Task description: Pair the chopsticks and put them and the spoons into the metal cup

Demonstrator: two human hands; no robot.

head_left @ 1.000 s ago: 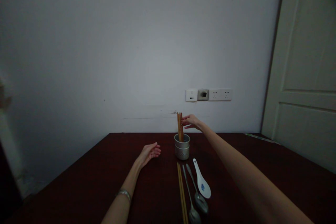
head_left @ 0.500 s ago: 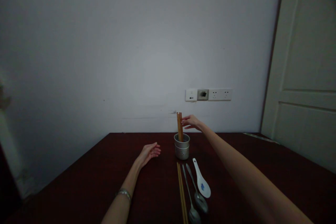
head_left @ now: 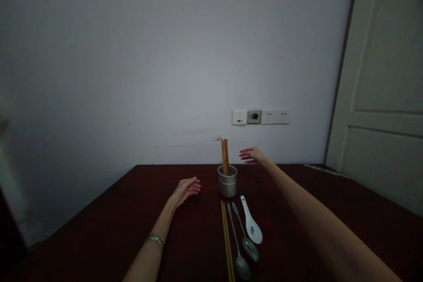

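Observation:
Several wooden chopsticks (head_left: 225,157) stand upright in a grey metal cup (head_left: 227,188) on the dark red table (head_left: 185,246). Just right of the chopsticks, and apart from them, my right hand (head_left: 252,154) hovers with its fingers spread and nothing in them. My left hand (head_left: 186,190) rests left of the cup, fingers loosely curved and apart, holding nothing. In front of the cup lie a pair of wooden chopsticks (head_left: 227,242), a long-handled metal spoon (head_left: 242,267), a second metal spoon (head_left: 250,249) and a white soup spoon (head_left: 253,229) with a blue mark.
Behind the table rises a pale wall (head_left: 185,75) with a row of white sockets (head_left: 275,116). A panelled door (head_left: 383,97) stands at the right. A thin pale strip (head_left: 325,170) lies along the table's back right edge.
My right hand has let go of the chopsticks in the cup and moved off to the right. The left hand stays in place. The view has shifted slightly.

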